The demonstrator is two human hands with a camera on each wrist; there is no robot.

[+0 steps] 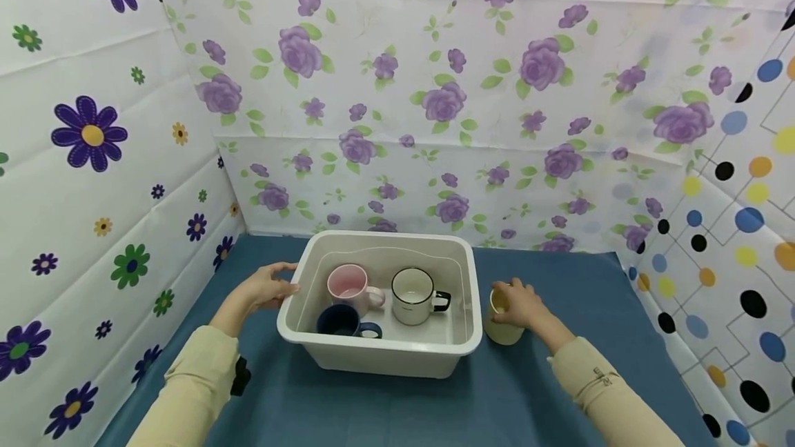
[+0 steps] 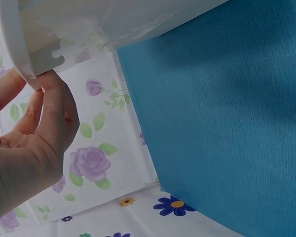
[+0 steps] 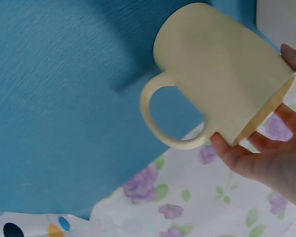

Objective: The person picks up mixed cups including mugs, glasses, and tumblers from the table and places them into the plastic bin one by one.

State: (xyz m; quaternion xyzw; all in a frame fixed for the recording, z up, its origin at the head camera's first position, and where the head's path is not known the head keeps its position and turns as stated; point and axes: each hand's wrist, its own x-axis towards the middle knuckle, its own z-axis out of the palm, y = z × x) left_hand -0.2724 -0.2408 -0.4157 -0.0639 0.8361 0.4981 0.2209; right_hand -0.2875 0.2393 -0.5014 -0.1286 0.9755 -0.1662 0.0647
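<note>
A white plastic tub (image 1: 385,359) stands on the blue table, and my left hand (image 1: 263,286) pinches its left rim between thumb and fingers, as the left wrist view also shows. Inside the tub are a pink mug (image 1: 349,283), a dark blue mug (image 1: 338,323) and a cream mug with a black rim and handle (image 1: 410,308). Just outside the tub's right wall, my right hand (image 1: 520,303) grips a pale yellow mug (image 3: 217,64) from above by its rim. That mug's handle is free of the fingers in the right wrist view.
Blue cloth (image 1: 559,385) covers the table. A flowered sheet (image 1: 397,157) hangs behind it, with a daisy-patterned sheet (image 1: 68,212) on the left and a dotted one (image 1: 714,302) on the right.
</note>
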